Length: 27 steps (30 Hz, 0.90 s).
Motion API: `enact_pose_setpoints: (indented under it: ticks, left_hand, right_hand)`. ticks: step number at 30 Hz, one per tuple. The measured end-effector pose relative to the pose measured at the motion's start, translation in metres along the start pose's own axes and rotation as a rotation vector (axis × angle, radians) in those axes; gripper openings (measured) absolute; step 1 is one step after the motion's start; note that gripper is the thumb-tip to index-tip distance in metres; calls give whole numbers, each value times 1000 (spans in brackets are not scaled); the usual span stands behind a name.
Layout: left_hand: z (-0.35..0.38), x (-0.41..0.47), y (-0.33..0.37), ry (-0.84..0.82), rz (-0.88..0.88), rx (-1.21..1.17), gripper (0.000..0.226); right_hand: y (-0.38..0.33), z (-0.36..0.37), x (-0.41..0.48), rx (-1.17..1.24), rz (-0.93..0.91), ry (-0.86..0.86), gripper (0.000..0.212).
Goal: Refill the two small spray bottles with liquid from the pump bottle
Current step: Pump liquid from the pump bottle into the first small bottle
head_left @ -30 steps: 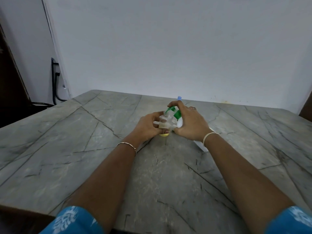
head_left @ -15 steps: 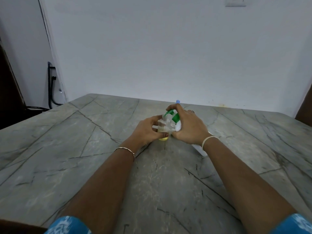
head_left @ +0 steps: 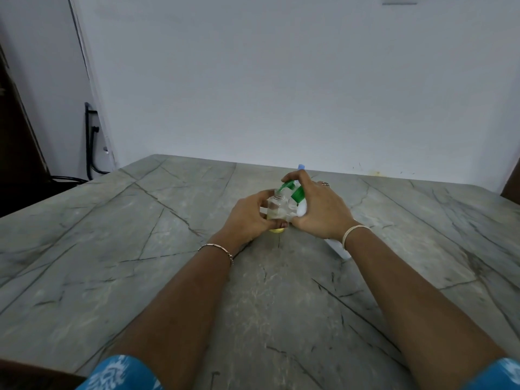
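First refill in progress: left hand [head_left: 250, 218] grips the uncapped, nearly empty small bottle [head_left: 277, 206] under the spout of the pump bottle [head_left: 297, 195], which the right hand [head_left: 320, 211] clasps; second refill apparently outstanding

The spray bottle [head_left: 277, 205] is small and clear, and it stands upright near the middle of the surface [head_left: 140, 249]. Its threaded neck is open, with no cap on it. A little yellowish liquid shows at its base. The left grip [head_left: 247, 218] wraps around its side. Just to its right, touching it, stands the pump bottle [head_left: 302, 209], which has a white body and a green collar and pump head. Its green spout [head_left: 287, 185] slants down over the spray bottle's mouth. The right grip [head_left: 320, 209] covers the pump head and body. A pale blue tip [head_left: 301, 166] shows behind it, the rest hidden.
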<state>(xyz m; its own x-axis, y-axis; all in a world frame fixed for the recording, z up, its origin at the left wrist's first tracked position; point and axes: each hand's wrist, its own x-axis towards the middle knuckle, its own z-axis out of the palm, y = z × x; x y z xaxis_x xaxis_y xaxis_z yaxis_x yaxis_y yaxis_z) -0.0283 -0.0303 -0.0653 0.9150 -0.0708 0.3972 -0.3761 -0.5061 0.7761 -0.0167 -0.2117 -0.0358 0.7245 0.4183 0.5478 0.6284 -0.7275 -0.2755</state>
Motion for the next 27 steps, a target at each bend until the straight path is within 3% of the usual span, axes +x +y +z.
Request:
enact_pose_setpoints:
  ticks: [27]
  left_hand:
    - [-2, 4, 0, -34, -60, -19, 76]
  right_hand:
    - [0, -6, -4, 60, -19, -38, 72]
